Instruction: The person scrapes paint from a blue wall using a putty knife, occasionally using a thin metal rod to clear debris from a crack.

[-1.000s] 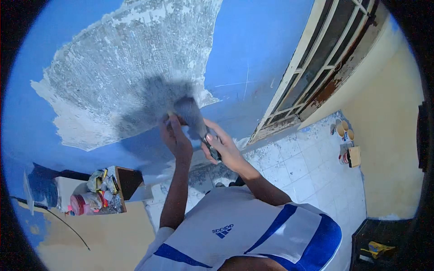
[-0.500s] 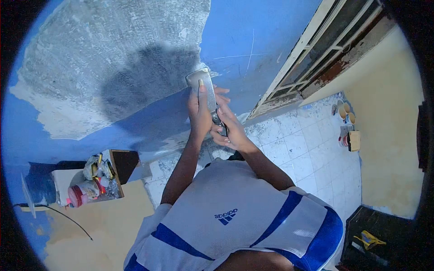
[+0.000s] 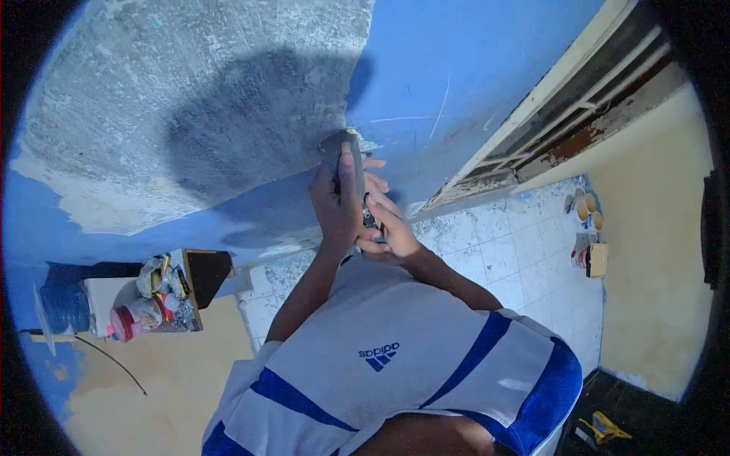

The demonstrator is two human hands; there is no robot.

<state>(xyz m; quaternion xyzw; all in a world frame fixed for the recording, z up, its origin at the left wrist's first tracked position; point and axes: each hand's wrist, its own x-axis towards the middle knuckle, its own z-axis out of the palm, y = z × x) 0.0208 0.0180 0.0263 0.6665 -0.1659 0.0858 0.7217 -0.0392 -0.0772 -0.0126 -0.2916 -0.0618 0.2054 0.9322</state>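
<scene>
Two hands, one scraper [image 3: 359, 173]: left hand [image 3: 337, 205] gripping its blade [image 3: 332, 144], right hand [image 3: 394, 232] gripping its handle [image 3: 370, 216]; blade darker than before.

"adidas" lettering [image 3: 379, 351], bar logo [image 3: 381, 363], both upside down, on white-and-blue shirt [image 3: 327, 380]

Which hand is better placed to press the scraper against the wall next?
Probably the left hand: its thumb lies along the blade, near the wall. The right hand is farther back, at the handle.
</scene>
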